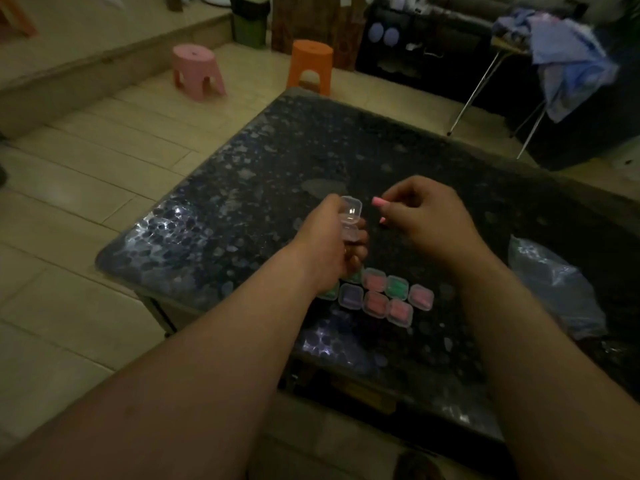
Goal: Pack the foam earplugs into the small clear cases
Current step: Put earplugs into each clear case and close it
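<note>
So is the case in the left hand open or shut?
Open: the clear case in the left hand has its lid hinged up.

Filled cases (381, 297) beneath hands; far tabletop (398, 143) open.

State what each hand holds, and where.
Left hand grips an open clear case by its base. Right hand pinches pink earplugs, ends sticking out.

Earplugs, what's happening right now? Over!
Left hand holds open clear case. Right hand pinches pink earplugs. Packed cases on table. Nothing in the way.
</note>
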`<state>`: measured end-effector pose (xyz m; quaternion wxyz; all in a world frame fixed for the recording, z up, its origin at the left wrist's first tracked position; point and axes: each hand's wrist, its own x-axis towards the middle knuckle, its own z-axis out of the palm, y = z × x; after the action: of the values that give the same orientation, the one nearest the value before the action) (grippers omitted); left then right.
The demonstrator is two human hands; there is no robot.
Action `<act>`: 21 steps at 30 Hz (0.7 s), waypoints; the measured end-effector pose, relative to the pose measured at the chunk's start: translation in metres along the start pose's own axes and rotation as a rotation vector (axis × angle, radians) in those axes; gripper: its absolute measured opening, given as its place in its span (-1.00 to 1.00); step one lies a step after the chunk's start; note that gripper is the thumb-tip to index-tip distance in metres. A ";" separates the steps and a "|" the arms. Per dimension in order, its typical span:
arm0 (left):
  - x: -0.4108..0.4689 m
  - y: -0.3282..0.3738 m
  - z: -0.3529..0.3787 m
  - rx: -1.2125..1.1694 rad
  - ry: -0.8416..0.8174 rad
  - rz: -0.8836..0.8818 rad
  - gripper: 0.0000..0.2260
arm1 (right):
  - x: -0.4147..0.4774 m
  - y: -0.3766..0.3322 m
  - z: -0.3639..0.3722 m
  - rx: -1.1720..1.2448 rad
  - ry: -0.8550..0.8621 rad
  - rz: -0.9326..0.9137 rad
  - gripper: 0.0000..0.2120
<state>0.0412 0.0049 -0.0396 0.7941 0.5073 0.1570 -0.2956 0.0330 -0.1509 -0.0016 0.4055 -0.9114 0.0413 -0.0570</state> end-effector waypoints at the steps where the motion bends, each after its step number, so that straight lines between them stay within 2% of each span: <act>1: 0.000 -0.001 0.001 0.005 -0.018 0.011 -0.72 | -0.005 -0.007 -0.002 -0.004 -0.061 -0.043 -0.88; 4: 0.000 -0.004 0.005 0.000 -0.064 0.060 -0.66 | -0.017 -0.017 0.003 -0.069 -0.174 -0.113 -0.90; 9: 0.004 -0.006 0.004 -0.007 -0.099 0.069 -0.63 | -0.017 -0.014 0.011 -0.084 -0.199 -0.081 -0.87; 12: 0.008 -0.006 0.000 -0.004 -0.108 0.078 -0.64 | -0.014 -0.012 0.009 0.009 -0.213 -0.057 -0.87; 16: 0.008 -0.002 -0.001 -0.008 -0.109 0.060 -0.68 | 0.000 -0.002 0.005 0.024 -0.032 -0.015 -0.91; 19: 0.011 0.000 -0.002 -0.017 -0.107 0.067 -0.75 | 0.018 0.023 0.004 -0.009 0.096 0.094 -0.84; 21: 0.013 0.000 -0.002 -0.016 -0.107 0.084 -0.79 | 0.029 0.041 0.007 -0.118 0.118 0.140 -0.79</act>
<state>0.0515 0.0024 -0.0478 0.8170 0.4908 0.0954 -0.2874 0.0615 -0.1763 -0.0350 0.3511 -0.9236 0.1317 -0.0795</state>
